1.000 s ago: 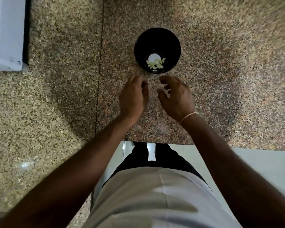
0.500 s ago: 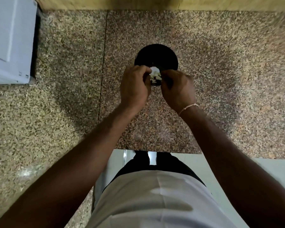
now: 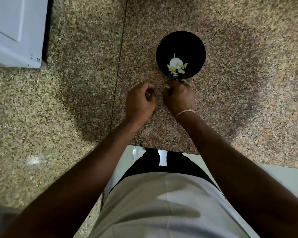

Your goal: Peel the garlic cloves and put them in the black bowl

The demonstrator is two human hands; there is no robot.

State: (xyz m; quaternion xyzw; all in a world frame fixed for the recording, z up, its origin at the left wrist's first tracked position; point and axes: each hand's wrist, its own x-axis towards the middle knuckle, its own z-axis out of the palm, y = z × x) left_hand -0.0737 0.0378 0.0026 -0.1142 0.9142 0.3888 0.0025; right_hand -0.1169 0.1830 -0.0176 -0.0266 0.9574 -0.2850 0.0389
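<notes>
A: Black bowl (image 3: 194, 42) on speckled table (image 3: 76, 100), peeled garlic cloves (image 3: 176, 68) inside; left hand (image 3: 139, 102) and right hand (image 3: 179, 98) just before it, fingers curled.

B: Contents of either grip: cannot tell. Advisable: pinch skin at tip, strip over table, drop only bare clove in.

The countertop (image 3: 76, 103) before me is speckled polished granite. The black bowl (image 3: 196, 43) has a glossy interior. My wristband (image 3: 185, 112) appears to be thin thread.
</notes>
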